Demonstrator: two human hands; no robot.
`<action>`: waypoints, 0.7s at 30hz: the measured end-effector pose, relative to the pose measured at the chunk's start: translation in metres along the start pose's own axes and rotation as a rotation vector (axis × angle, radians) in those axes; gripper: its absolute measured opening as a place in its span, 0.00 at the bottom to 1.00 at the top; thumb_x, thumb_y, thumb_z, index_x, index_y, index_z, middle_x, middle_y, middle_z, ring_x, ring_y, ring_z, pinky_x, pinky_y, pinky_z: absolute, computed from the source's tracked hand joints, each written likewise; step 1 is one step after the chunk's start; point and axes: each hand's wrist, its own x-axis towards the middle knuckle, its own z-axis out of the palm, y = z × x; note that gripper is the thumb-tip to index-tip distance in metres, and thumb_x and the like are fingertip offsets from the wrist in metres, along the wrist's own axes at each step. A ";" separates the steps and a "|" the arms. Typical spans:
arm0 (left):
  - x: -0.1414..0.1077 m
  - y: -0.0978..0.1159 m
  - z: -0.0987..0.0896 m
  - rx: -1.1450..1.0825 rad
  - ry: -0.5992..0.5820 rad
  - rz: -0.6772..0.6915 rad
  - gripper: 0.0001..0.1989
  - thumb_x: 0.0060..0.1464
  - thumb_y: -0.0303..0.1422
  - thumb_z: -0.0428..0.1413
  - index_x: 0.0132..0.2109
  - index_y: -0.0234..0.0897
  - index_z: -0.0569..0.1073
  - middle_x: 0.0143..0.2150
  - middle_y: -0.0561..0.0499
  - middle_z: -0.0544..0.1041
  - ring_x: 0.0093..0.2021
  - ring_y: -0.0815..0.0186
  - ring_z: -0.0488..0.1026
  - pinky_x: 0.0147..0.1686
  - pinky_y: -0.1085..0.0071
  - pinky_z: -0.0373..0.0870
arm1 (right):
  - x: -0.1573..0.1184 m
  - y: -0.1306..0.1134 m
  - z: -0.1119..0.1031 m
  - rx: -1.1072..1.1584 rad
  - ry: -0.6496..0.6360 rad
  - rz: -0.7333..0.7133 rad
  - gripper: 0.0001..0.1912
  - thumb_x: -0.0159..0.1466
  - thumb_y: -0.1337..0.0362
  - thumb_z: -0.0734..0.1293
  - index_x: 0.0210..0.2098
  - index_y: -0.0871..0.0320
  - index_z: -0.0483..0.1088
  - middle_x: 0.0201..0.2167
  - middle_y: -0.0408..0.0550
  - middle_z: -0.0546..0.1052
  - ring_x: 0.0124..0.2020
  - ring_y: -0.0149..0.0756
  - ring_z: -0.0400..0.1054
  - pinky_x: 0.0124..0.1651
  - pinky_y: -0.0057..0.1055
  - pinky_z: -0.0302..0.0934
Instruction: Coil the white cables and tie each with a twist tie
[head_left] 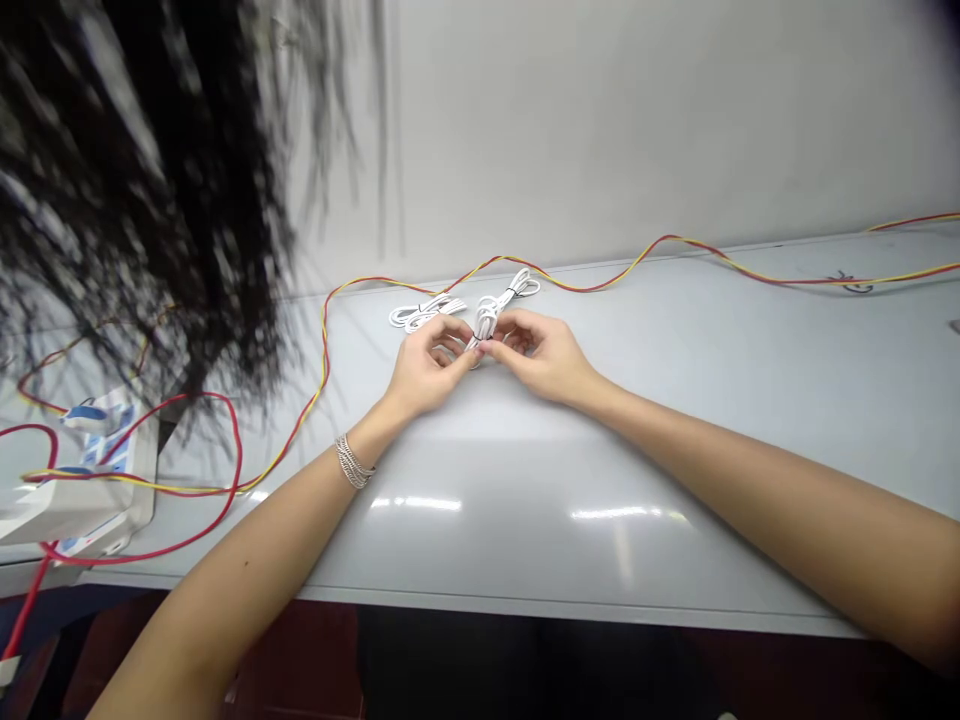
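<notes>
My left hand (431, 362) and my right hand (541, 352) meet over the grey table, fingertips pinched on a bundled white cable (487, 315). A dark tie shows near its lower end, between my fingers, and another dark band crosses its upper part. The bundle slants up and away to the right from my hands. Just behind my left hand lies a second coiled white cable (426, 310), also with a dark tie around it. My curled fingers partly hide the lower end of the held bundle.
A red and yellow twisted wire (667, 238) runs along the table's back edge and down the left side. At left, a power strip (112, 470) has plugs and a red cord (238, 450). A dark twist tie (851, 283) lies at right. Dark hair blocks the upper left.
</notes>
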 end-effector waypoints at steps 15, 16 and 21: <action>-0.001 -0.003 0.000 -0.093 -0.049 -0.098 0.14 0.53 0.38 0.64 0.39 0.38 0.66 0.27 0.55 0.71 0.20 0.73 0.69 0.19 0.76 0.66 | 0.000 -0.004 -0.001 0.033 -0.035 0.043 0.07 0.64 0.61 0.64 0.33 0.57 0.69 0.30 0.45 0.74 0.29 0.32 0.67 0.35 0.31 0.62; -0.001 -0.003 0.000 -0.091 -0.047 -0.104 0.15 0.52 0.38 0.64 0.39 0.38 0.67 0.26 0.55 0.71 0.20 0.73 0.69 0.19 0.76 0.66 | 0.000 -0.003 -0.001 0.032 -0.037 0.042 0.06 0.63 0.62 0.64 0.33 0.57 0.69 0.30 0.44 0.74 0.28 0.32 0.67 0.34 0.31 0.62; -0.001 -0.002 0.000 -0.090 -0.036 -0.126 0.16 0.51 0.40 0.65 0.38 0.38 0.67 0.24 0.56 0.70 0.20 0.73 0.69 0.19 0.77 0.66 | -0.001 -0.002 -0.001 -0.001 -0.014 0.026 0.03 0.58 0.65 0.67 0.32 0.58 0.69 0.28 0.43 0.74 0.27 0.31 0.66 0.32 0.31 0.61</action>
